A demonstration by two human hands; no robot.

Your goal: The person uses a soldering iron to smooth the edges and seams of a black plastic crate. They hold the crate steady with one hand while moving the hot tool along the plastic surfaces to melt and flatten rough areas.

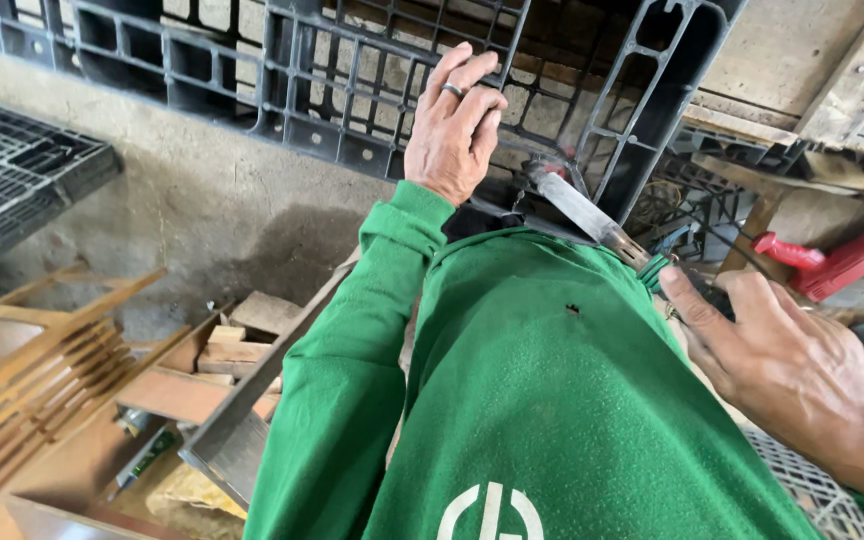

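Off to the left, loose wood pieces (227, 350) on the floor. Up top, left hand (452, 125) on the black plastic pallet (352, 90), fingers curled over a bar, holding it steady. Best to keep that hold firm. In the middle, a flat metal blade (577, 208) poking at the pallet's lower edge (tip partly hidden). On the right, right hand (792, 375) closed around the blade's handle. Best to push slow and straight, well away from the left fingers. Red tool (832, 262) lying further right.
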